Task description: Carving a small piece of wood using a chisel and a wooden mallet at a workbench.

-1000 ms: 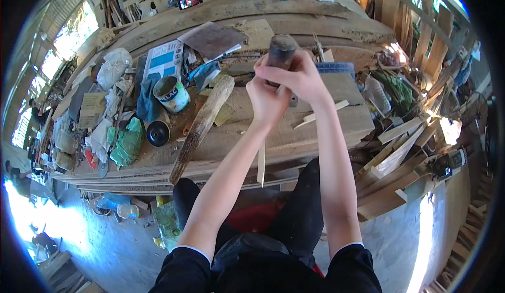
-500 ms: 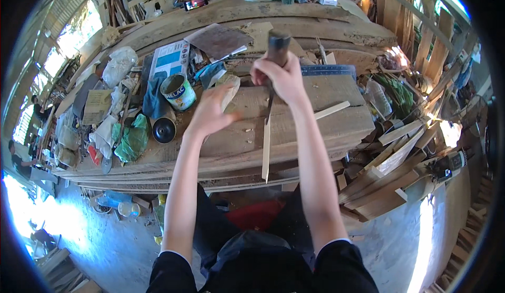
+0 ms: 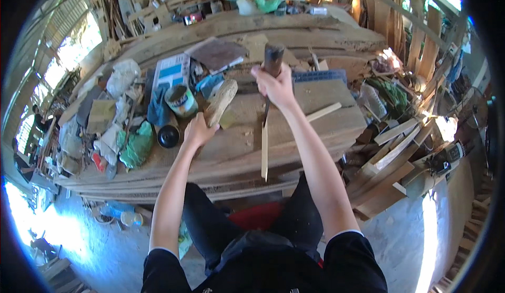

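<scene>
Upright in my right hand (image 3: pixel 272 87) is a chisel (image 3: pixel 273 56) with a dark handle; its narrow blade meets a thin pale wood strip (image 3: pixel 264 151) on the thick plank bench (image 3: pixel 326 130). My left hand (image 3: pixel 201 129) grips the lower end of a rough, weathered wooden stick (image 3: pixel 222 98). Just beside it stand a paint can (image 3: pixel 181 101) and a black round container (image 3: pixel 168 136). Another pale strip (image 3: pixel 323 111) lies to the right of the chisel, and a blue ruler-like piece (image 3: pixel 318 76) is behind it.
Bags and rags (image 3: pixel 134 146) crowd the bench's left side. A printed blue-white sheet (image 3: pixel 171 72) and brown sheet (image 3: pixel 213 54) lie behind the can. Scrap boards (image 3: pixel 389 185) and a green bundle (image 3: pixel 384 96) fill the right. Two people (image 3: pixel 37 117) are at the far left.
My left hand has left the chisel, moved down-left and closed on the rough stick. My right hand still grips the chisel, whose blade and strip now show below it.
</scene>
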Demonstrator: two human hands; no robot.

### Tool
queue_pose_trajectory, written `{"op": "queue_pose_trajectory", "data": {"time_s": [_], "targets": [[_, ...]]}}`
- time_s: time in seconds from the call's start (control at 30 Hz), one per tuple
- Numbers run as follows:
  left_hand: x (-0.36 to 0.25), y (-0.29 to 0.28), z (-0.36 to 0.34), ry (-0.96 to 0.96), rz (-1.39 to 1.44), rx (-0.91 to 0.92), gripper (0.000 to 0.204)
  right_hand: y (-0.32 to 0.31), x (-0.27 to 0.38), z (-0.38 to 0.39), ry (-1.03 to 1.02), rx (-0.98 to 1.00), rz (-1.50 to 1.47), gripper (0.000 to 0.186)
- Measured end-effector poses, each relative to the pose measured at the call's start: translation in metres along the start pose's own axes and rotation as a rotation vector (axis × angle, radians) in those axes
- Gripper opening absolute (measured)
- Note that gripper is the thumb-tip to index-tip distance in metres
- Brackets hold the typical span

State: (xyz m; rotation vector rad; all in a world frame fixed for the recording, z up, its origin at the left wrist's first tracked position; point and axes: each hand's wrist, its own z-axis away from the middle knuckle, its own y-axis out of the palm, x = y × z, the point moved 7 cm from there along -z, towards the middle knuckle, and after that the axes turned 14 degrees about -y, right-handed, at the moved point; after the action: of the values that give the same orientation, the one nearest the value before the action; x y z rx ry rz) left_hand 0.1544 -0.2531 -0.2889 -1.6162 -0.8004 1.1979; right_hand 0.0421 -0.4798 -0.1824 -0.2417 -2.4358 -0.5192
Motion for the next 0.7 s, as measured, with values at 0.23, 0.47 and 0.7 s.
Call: {"op": "queue_pose_trajectory", "data": {"time_s": [0.23, 0.47, 0.7], "targets": [[-0.064, -0.163, 0.045, 0.195, 0.731, 0.06, 0.053, 0.012, -0.001, -0.005, -0.047, 0.064, 0.056, 0.018], [-0.144, -0.313, 0.1, 0.513, 0.691, -0.314, 0.051, 0.018, -0.009, -0.005, 0.076, 0.115, -0.105, 0.018], [-0.16, -0.213, 0.064, 0.37, -0.153, 0.026, 0.064, 0.016, -0.001, -0.004, 0.066, 0.157, -0.097, 0.019]]}}
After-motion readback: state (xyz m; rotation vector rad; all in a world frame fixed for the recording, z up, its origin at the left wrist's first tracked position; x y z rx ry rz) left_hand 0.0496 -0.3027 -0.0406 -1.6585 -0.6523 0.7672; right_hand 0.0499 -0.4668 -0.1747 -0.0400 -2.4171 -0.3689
